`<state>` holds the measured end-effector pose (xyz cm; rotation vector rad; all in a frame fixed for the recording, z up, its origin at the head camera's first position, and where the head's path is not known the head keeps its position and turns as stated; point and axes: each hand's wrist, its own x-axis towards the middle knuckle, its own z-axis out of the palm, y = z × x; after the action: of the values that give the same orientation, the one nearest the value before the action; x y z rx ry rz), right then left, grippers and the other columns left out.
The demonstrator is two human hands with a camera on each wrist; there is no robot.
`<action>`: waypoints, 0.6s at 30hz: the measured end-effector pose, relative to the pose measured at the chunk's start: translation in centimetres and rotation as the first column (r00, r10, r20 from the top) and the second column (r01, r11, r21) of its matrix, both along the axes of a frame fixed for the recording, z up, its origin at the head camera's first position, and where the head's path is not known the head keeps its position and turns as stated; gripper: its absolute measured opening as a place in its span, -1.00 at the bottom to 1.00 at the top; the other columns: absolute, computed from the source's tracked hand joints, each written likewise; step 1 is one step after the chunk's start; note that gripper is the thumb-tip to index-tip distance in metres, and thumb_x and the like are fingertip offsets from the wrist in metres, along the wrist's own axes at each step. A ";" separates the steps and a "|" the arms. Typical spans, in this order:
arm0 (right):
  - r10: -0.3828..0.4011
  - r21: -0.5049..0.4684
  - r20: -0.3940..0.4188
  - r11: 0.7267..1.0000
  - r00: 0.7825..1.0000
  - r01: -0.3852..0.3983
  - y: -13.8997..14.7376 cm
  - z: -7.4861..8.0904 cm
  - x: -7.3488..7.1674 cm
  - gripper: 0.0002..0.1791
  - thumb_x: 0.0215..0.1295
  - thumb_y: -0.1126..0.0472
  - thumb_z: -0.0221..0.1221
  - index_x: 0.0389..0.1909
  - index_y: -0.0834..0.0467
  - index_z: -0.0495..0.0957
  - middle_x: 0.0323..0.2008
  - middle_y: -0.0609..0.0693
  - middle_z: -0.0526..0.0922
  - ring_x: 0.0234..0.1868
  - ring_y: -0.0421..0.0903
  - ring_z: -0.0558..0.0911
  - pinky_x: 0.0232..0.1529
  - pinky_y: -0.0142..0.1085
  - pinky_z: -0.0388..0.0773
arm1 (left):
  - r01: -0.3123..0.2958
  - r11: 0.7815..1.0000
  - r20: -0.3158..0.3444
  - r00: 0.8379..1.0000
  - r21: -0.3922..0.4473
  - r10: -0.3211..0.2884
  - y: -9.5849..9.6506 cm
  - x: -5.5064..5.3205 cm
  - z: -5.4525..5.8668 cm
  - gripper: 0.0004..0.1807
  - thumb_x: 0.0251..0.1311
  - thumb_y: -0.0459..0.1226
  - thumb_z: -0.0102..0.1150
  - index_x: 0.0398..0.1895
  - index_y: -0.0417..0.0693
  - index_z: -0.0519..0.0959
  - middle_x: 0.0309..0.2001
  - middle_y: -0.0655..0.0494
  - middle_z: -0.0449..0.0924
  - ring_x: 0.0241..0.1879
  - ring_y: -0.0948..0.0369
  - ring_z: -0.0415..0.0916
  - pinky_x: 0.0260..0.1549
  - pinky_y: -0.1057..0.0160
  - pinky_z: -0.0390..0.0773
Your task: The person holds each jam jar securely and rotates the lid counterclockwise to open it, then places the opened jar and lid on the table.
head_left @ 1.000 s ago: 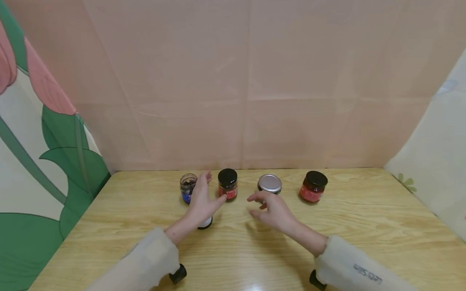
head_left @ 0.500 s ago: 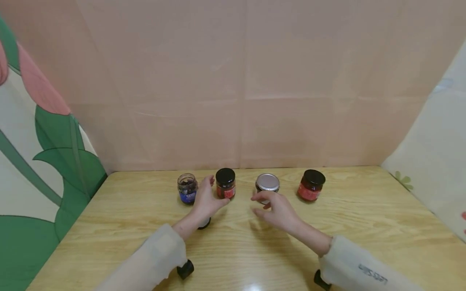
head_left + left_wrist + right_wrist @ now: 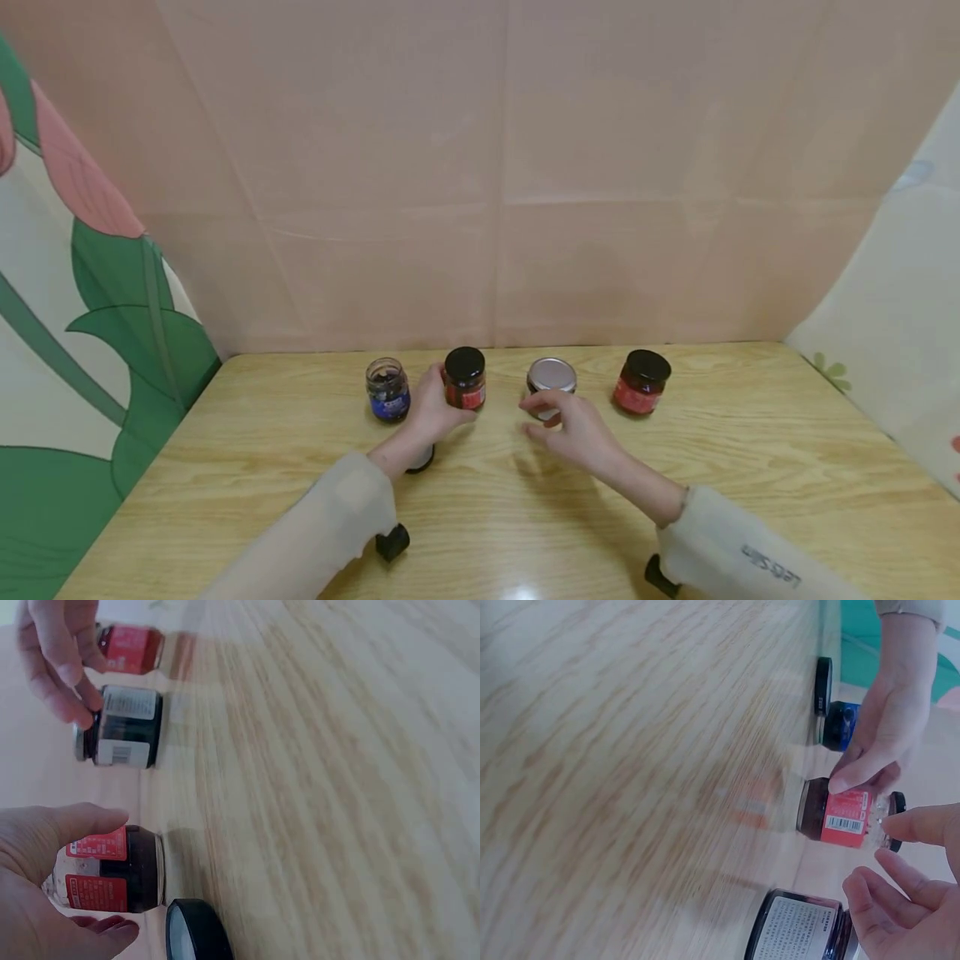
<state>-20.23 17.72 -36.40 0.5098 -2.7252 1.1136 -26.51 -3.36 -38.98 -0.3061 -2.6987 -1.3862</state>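
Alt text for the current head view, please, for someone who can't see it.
A person's left hand is around a red-labelled jar on a wood-grain table, while the right hand hovers before a silver-lidded jar. An uncapped blue-labelled jar stands leftmost, a similar red jar rightmost; a partly hidden lid lies nearer the viewer.

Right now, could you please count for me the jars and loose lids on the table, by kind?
Red-label jars with black lids: 2
Jar with silver lid: 1
Open blue-label jar: 1
Loose lid with black rim: 1
Total: 5 (4 jars, 1 loose lid)
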 end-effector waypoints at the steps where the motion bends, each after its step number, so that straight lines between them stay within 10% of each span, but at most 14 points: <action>1: 0.001 -0.002 -0.001 1.000 1.000 -0.001 0.0 0.0 0.0 -0.76 0.16 0.34 0.28 -0.13 0.29 0.62 -0.13 0.15 0.69 -0.21 0.11 0.66 -0.21 -0.14 0.63 | 0.004 1.000 0.001 1.000 -0.003 -0.004 0.0 -0.1 0.0 -0.14 -0.30 -0.42 0.55 0.16 -0.40 0.31 0.04 -0.32 0.49 0.11 -0.18 0.44 0.16 -0.09 0.40; 18: -0.012 -0.023 -0.008 1.000 1.000 0.011 -0.4 0.3 0.1 -0.75 0.20 0.32 0.25 -0.10 0.27 0.61 -0.11 0.16 0.69 -0.17 0.08 0.66 -0.21 -0.20 0.63 | -0.022 0.999 0.106 0.994 -0.032 0.025 0.5 -1.1 -0.6 -0.23 -0.32 -0.39 0.56 0.07 -0.32 0.38 0.01 -0.23 0.56 0.09 -0.14 0.48 0.15 -0.03 0.42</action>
<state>-20.17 17.34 -36.07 0.4937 -2.7015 1.1364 -27.61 -2.87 -39.57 -0.2076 -2.8013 -1.3951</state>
